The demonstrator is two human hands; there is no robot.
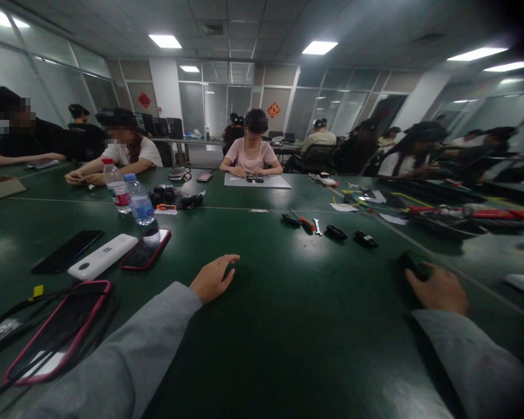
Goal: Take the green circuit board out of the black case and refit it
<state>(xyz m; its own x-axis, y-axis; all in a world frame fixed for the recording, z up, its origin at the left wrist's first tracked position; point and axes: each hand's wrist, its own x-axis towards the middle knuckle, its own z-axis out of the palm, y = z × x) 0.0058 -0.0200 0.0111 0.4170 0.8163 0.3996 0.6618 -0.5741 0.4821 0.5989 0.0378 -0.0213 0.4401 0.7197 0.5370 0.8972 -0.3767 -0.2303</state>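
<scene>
Resting the left hand (213, 279) palm down on the green surface (297, 337), fingers loosely open and holding nothing. Covering a small dark object (413, 263) with the right hand (439, 289) at the right side, the grip itself not showing clearly. Lying beyond, between both hands: a screwdriver (304, 222) and a wrench (317, 227). Sitting well to the left: a red-cased phone (145, 249), a white power bank (102, 256).
</scene>
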